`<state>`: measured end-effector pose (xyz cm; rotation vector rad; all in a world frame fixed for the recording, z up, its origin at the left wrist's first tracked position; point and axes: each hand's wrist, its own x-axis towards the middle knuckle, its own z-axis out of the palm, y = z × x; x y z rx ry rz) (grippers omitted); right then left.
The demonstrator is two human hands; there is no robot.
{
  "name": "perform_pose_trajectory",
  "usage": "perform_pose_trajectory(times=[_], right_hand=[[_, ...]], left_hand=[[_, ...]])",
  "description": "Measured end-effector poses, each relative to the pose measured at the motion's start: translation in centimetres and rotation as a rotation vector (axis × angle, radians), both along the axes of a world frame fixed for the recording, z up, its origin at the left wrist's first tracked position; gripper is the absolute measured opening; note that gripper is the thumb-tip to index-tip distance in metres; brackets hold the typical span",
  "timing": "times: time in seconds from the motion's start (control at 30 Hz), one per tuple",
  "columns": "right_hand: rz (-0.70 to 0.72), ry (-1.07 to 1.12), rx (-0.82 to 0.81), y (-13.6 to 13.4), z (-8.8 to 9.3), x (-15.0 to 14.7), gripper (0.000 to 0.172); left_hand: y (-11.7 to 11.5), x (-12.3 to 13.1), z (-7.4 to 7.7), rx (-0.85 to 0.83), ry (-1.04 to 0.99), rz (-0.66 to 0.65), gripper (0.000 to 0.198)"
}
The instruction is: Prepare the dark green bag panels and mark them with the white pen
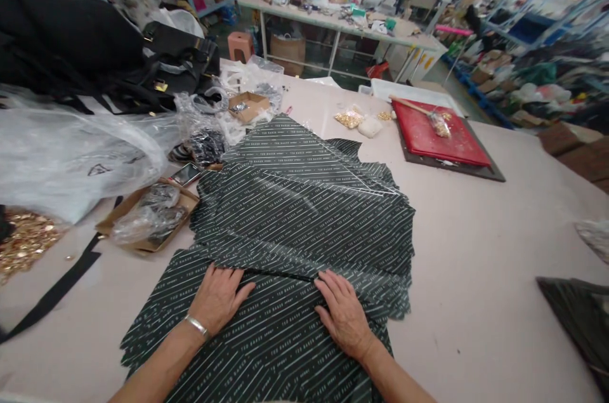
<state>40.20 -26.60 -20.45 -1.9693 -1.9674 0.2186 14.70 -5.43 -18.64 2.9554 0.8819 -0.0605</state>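
Observation:
Dark fabric pieces (304,219) with white stripes and printed lettering lie stacked in front of me, the layers fanned out and uneven. My left hand (219,298), with a silver bracelet at the wrist, rests palm down on the near pieces, thumb spread from the fingers. To its right, my right hand (343,314) lies on the same fabric, fingers stretched forward and thumb apart. Both sets of fingertips touch a fold or edge that runs across between the hands. Whether they pinch any layer underneath is hidden.
On the left are an open carton (152,216) of plastic-wrapped parts, a phone (186,174), gold hardware (28,241) and black bags (71,41). A red pad (438,133) with a mallet lies at the back right. Dark material (580,320) sits at the right edge.

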Motion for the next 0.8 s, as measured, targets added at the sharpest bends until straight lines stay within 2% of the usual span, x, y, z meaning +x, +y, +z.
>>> perform_pose_trajectory(times=[0.1,0.3,0.53,0.7,0.8], right_hand=[[-0.034,0.109,0.031,0.3,0.2,0.5,0.048],[-0.115,0.181,0.028,1.5,0.9,1.7,0.043],[-0.133,0.221,-0.021,2.9,1.8,2.2,0.023],[-0.273,0.250,-0.087,4.6,2.1,4.6,0.027],[-0.271,0.252,-0.138,5.3,2.8,4.9,0.029]], left_hand=[[1.3,0.7,0.6,-0.039,0.077,0.005,0.049],[3.0,1.3,1.4,-0.062,0.161,0.023,0.051],[4.5,2.9,2.1,-0.102,0.230,0.018,0.077],[5.5,3.3,2.1,-0.205,0.295,-0.001,0.081],[5.9,3.5,2.0,-0.245,0.310,-0.010,0.081]])
